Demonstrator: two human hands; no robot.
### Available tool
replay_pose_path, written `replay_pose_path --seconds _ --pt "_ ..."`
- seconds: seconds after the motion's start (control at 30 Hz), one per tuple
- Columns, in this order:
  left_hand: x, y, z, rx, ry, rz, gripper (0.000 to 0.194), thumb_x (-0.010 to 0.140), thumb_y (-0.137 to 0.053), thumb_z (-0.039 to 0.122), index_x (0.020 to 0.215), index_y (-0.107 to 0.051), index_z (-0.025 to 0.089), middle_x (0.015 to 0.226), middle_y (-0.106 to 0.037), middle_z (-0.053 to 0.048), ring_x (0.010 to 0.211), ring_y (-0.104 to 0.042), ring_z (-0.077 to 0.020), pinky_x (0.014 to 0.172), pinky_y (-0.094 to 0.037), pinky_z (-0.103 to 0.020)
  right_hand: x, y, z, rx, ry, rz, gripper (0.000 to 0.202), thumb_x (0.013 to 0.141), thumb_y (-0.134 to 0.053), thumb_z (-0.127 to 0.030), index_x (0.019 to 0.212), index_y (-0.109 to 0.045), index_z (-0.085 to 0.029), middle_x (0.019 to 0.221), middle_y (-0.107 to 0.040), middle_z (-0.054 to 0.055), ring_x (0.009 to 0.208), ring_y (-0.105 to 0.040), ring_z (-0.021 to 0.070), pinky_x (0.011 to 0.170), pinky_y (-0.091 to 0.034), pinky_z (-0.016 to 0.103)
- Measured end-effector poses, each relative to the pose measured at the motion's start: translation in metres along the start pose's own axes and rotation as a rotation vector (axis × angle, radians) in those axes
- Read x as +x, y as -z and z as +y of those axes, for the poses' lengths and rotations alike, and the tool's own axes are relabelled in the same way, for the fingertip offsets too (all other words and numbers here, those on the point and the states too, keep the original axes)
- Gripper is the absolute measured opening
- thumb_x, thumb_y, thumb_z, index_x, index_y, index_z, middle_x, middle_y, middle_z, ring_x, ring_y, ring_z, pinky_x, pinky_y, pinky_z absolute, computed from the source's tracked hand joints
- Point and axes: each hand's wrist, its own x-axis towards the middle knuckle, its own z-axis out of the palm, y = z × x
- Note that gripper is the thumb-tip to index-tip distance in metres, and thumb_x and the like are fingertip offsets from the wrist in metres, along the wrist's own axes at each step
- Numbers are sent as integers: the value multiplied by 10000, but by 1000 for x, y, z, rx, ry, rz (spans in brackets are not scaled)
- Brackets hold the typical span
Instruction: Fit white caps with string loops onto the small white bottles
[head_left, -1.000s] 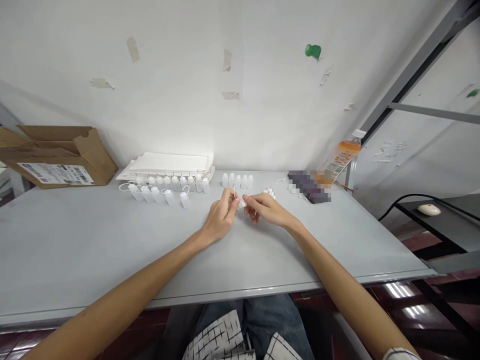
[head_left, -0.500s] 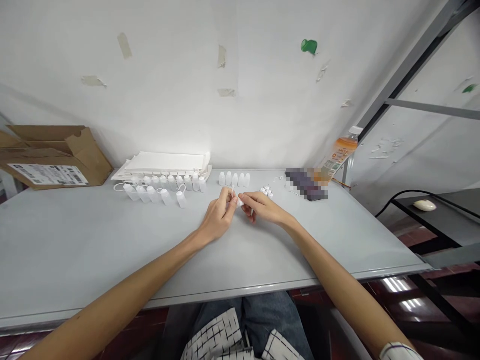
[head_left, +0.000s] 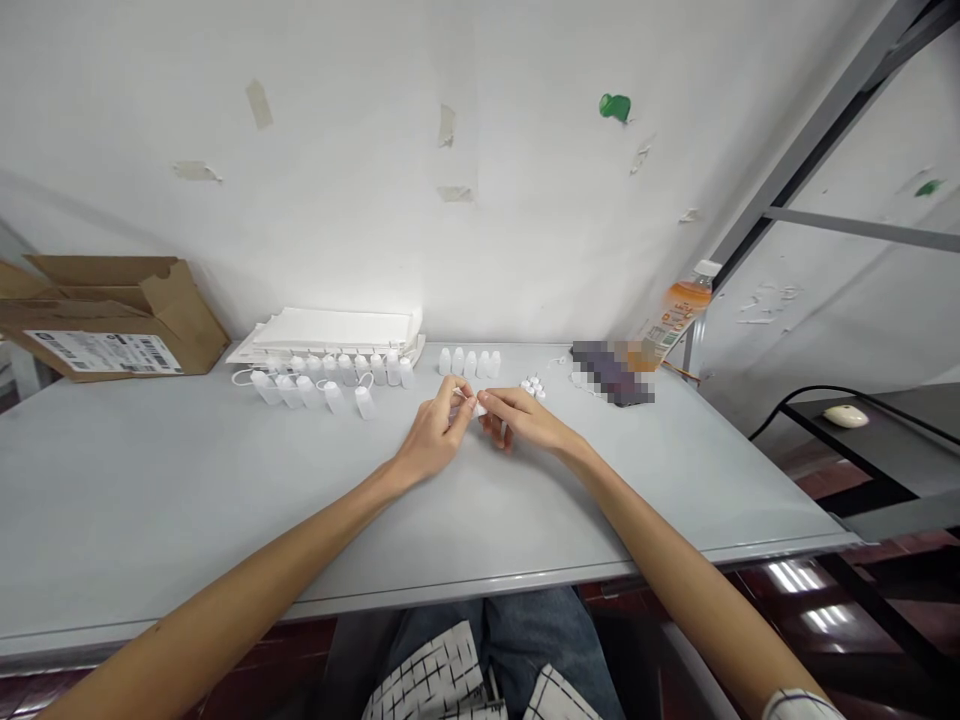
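Observation:
My left hand (head_left: pixel 435 432) and my right hand (head_left: pixel 521 415) meet over the middle of the table, fingertips pinched together. Between them is a small white cap (head_left: pixel 480 410), mostly hidden by the fingers. A thin white strap shows at the left fingertips. Just behind the hands stands a row of several small white bottles (head_left: pixel 470 362) without nozzles. Several small white caps (head_left: pixel 533 386) lie in a cluster beyond my right hand. To the left stand more squeeze bottles with tops fitted (head_left: pixel 333 397), some with looped straps.
White sheets (head_left: pixel 337 328) lie against the wall behind the left bottles. An open cardboard box (head_left: pixel 112 320) sits at the far left. On the right are a pixelated dark phone-like object (head_left: pixel 613 372) and an orange drink bottle (head_left: pixel 679 312). The table's front edge (head_left: pixel 480 585) is near my lap.
The thin strap at my left fingertips has tipped from upright to lower and leftward. Both hands stay pinched together in nearly the same place. The view has tilted slightly.

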Motion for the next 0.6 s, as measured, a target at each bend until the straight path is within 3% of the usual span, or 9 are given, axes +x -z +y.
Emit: replay_pose_path --seconds 0.13,0.27,0.47,0.6 --pt "-1 0 0 -5 9 -9 139 963 -397 354 995 -398 218 719 -622 24 585 -533 -126 609 -403 -246 -2 4 -2 12 59 -9 450 829 -580 -604 737 -517 -168 652 -551 -13 496 -536 99 437 -448 219" --pt "0 -2 -3 -2 16 -26 207 959 -398 356 1110 -403 215 736 -638 20 615 -568 -134 615 -418 -240 -1 4 3 -44 51 7 442 850 -550 -595 732 -520 -170 656 -547 -9 487 -533 102 427 -441 226" --pt "5 3 -13 68 4 13 391 928 -463 346 1288 -402 206 766 -670 8 704 -631 -157 676 -448 -256 5 5 12 -143 120 212 455 924 -426 -573 798 -573 -161 739 -581 19 486 -529 89 399 -406 206" --pt "6 3 -15 126 -9 16 402 923 -476 333 1299 -462 189 862 -690 -26 750 -621 -163 713 -460 -272 6 8 12 -30 133 296 407 895 -500 -546 871 -604 -153 734 -575 13 452 -508 81 385 -403 212"
